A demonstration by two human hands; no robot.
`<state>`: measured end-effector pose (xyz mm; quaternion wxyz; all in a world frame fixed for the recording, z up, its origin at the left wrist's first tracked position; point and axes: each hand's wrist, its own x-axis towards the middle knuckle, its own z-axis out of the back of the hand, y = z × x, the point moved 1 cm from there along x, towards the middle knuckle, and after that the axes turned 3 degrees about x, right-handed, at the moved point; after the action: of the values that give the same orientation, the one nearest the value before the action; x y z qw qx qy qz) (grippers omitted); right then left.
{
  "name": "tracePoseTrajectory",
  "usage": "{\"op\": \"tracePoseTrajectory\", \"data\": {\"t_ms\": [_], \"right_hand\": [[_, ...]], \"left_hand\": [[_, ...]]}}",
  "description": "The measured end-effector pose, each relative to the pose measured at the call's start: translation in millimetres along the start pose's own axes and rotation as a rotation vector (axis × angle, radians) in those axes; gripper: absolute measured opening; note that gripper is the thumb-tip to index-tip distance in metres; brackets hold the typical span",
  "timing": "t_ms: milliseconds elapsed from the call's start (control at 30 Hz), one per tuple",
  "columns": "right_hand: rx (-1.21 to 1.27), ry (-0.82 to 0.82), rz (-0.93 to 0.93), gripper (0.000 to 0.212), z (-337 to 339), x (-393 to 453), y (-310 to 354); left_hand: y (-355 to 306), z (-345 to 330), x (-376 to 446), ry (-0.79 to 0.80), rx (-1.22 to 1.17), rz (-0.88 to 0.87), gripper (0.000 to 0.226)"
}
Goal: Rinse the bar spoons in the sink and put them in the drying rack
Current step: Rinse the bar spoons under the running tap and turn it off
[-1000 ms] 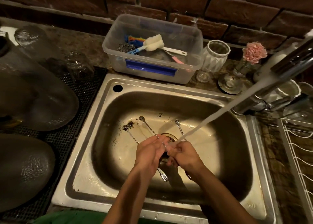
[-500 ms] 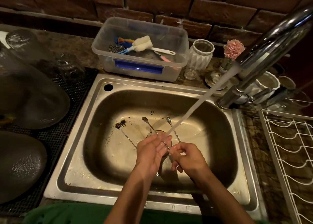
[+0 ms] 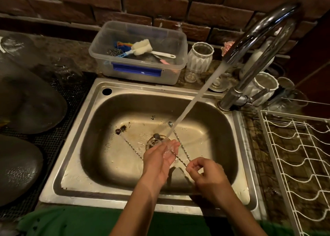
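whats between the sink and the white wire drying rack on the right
In the head view, only a strip of dark mottled countertop separates the sink rim from the drying rack. Nothing rests on it; the faucet base stands at its far end.

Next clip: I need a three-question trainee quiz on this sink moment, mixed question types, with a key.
1. True or false: the white wire drying rack already holds a bar spoon.
2. Which hand pinches the twisted spoon handle? A. left hand B. right hand
3. Fill in: the water stream lands on the ____ hand's fingers.

Key:
1. False; no spoon shows in the visible part.
2. B.
3. Left. Two more spoons lie in the sink basin.
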<state>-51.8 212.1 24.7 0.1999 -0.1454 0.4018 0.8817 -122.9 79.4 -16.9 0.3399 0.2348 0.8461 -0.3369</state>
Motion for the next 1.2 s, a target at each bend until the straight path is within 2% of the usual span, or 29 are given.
{"op": "tracePoseTrajectory", "data": {"t_ms": [267,433,500,633,733,800,967,1100,1200], "right_hand": [[0.136,-0.011,-0.063,0.012,16.6,-23.1,-9.9],[0.158,0.137,-0.1,0.028,29.9,-32.7,-12.2],[0.257,0.171,-0.088,0.032,35.8,-39.8,-13.2],[0.331,0.074,-0.088,0.028,34.8,-53.2,-11.3],[0.36,-0.04,-0.135,0.014,29.4,-57.5,-6.7],[0.324,-0.096,-0.143,0.013,29.5,-60.3,-5.4],[0.145,-0.052,-0.063,0.022,31.6,-73.6,1.2],[-0.014,-0.035,-0.041,0.027,32.1,-79.3,-1.5],[-0.036,-0.024,-0.052,0.032,31.2,-78.4,-4.1]], "left_hand": [[-1.1,-10.8,-4.7,0.037,0.011,-0.023,0.014],[-5.3,-10.7,-5.1,0.073,-0.045,-0.004,0.021],[-6.6,-8.8,-5.8,0.102,-0.038,-0.007,0.022],[-5.9,-8.3,-7.2,0.177,-0.046,-0.005,0.023],[-5.5,-8.6,-7.2,0.203,-0.053,-0.008,0.024],[-6.5,-8.9,-7.2,0.217,-0.043,-0.01,0.019],[-7.8,-8.9,-4.7,0.193,-0.017,0.002,0.017],[-6.6,-8.4,-3.0,0.162,-0.037,0.012,0.021],[-8.0,-9.0,-1.7,0.143,-0.049,-0.011,0.029]]}}
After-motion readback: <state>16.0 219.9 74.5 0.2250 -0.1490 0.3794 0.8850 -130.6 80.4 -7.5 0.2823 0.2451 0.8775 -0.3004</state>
